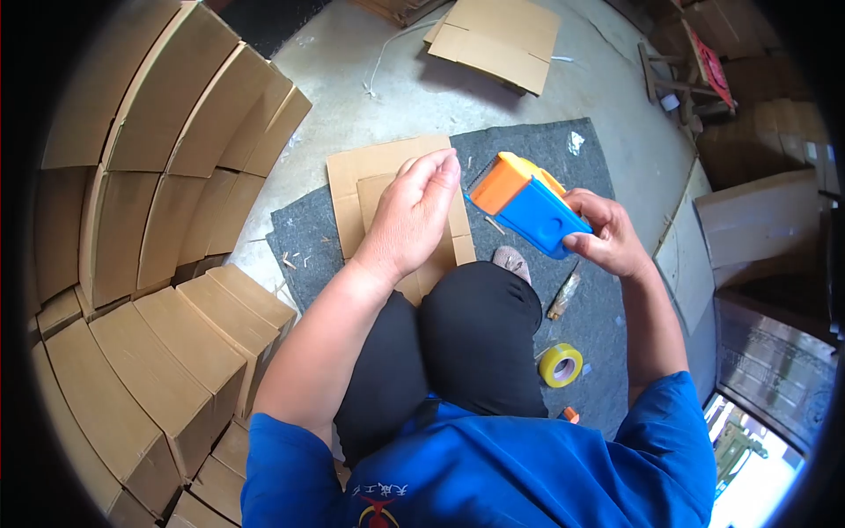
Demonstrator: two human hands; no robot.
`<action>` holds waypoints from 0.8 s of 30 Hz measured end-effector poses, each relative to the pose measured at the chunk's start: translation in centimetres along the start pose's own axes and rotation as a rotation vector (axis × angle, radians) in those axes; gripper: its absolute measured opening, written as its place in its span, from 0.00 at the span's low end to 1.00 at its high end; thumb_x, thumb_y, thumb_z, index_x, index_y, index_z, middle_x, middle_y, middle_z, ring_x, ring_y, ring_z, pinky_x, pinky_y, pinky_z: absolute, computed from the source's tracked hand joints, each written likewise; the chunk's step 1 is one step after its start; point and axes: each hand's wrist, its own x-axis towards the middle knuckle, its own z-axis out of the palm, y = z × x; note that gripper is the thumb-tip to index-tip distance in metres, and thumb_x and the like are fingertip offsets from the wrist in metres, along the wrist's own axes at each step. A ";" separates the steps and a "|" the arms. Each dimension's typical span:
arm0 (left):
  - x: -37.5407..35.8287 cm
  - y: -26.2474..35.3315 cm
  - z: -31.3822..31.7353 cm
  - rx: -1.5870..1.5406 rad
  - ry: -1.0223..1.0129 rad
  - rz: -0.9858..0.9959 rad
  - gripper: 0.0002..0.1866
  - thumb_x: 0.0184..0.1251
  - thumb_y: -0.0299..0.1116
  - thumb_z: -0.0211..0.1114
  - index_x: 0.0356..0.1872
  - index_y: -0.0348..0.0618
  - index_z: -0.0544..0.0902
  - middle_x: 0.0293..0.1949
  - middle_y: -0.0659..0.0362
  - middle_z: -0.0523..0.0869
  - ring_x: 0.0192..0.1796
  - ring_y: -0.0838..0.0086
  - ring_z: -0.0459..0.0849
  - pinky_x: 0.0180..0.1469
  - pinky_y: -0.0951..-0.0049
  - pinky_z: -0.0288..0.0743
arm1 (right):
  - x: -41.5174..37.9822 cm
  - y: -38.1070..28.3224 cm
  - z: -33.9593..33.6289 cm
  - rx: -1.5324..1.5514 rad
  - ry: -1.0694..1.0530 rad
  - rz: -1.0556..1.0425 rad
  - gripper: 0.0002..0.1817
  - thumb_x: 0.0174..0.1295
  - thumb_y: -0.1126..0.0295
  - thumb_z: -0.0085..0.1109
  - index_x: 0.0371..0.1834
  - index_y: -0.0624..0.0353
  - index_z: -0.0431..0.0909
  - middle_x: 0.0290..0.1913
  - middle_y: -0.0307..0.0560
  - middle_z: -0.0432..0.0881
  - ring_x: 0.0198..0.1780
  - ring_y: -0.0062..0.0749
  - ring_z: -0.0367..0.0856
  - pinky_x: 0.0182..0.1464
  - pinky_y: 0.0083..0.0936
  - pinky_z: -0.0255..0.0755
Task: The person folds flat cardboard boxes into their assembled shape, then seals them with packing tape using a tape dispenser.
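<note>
In my right hand [607, 233] is a blue, orange and yellow tape dispenser [537, 216], gripped at its lower right end. Its serrated edge points up and left, toward my other hand. My left hand [409, 211] is raised just left of the dispenser, apart from it, with fingers and thumb pressed together. Whether something thin, such as clear tape, is between those fingers cannot be made out. Beneath the left hand, a flattened cardboard box [352, 189] lies by my knees, partly covered by my hand and legs.
Stacked cardboard boxes [141, 211] fill the left side. A grey mat [581, 308] carries a yellow tape roll [561, 365] and small scraps. More flat cardboard [497, 40] lies at the top, on a low support. At upper right stands a wooden stool-like frame [682, 84].
</note>
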 end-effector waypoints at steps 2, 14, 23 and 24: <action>-0.2 3.0 -0.9 -0.313 -0.161 -0.159 0.34 0.82 0.56 0.41 0.62 0.30 0.75 0.57 0.51 0.81 0.60 0.70 0.78 0.68 0.69 0.67 | 0.9 -2.3 0.2 -0.021 -0.055 -0.029 0.26 0.49 0.53 0.68 0.43 0.64 0.80 0.37 0.41 0.76 0.42 0.28 0.76 0.46 0.27 0.70; -2.5 -0.3 -6.7 -0.859 -0.304 -0.463 0.37 0.79 0.63 0.40 0.53 0.34 0.81 0.43 0.54 0.86 0.44 0.72 0.84 0.54 0.69 0.77 | 4.8 -3.6 3.3 0.082 -0.107 0.028 0.26 0.50 0.48 0.63 0.34 0.66 0.79 0.31 0.38 0.76 0.36 0.24 0.74 0.39 0.22 0.67; -4.1 -1.9 -6.9 -0.726 -0.117 -0.449 0.38 0.78 0.64 0.42 0.52 0.33 0.81 0.43 0.54 0.86 0.43 0.72 0.83 0.53 0.69 0.77 | 6.2 -5.4 6.7 -0.271 0.013 0.010 0.23 0.58 0.51 0.65 0.29 0.65 0.81 0.25 0.46 0.78 0.31 0.29 0.77 0.37 0.29 0.72; -4.2 -2.1 -6.8 -0.664 -0.060 -0.450 0.38 0.77 0.65 0.42 0.52 0.33 0.81 0.43 0.54 0.85 0.43 0.72 0.83 0.53 0.69 0.77 | 6.2 -6.4 7.3 -0.365 0.028 -0.026 0.24 0.58 0.50 0.66 0.29 0.65 0.81 0.25 0.49 0.78 0.31 0.32 0.78 0.37 0.31 0.73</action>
